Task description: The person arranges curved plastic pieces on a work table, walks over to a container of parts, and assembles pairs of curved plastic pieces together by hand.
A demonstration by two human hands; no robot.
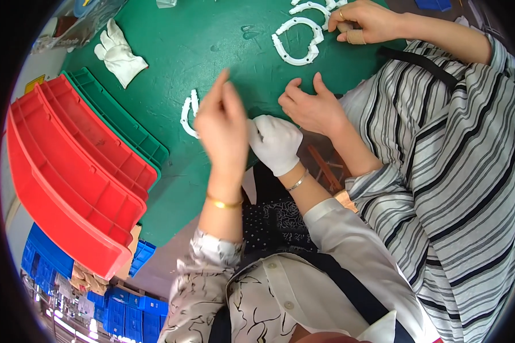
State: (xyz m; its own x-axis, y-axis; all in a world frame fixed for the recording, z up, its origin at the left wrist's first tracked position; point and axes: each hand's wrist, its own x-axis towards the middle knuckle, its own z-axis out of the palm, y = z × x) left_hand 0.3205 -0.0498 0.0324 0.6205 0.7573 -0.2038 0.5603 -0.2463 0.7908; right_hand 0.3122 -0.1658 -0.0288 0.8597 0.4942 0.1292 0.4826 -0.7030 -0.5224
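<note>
1 wht. ring (pixel 187 119) beside half-curled L hand (pixel 223 123), w/ gloved R hand (pixel 276 144) loosely curled; can't tell holds. Prob. positioning; next, grasp.

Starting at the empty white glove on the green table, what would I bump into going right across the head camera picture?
White glove → curved white part → bare left hand → gloved right hand → other person's striped clothes

A white glove (pixel 278 147) is being worn on the right hand (pixel 276 142), a silver-toned bracelet (pixel 297 181) at its five o'clock; a gold-toned bangle (pixel 224 204) is being worn at the left hand's (pixel 222 126) six o'clock. Toward six o'clock overall, a pale buttoned blouse (pixel 278 287), black-lined on its left sleeve, is being crossed by dark straps (pixel 350 287).
</note>
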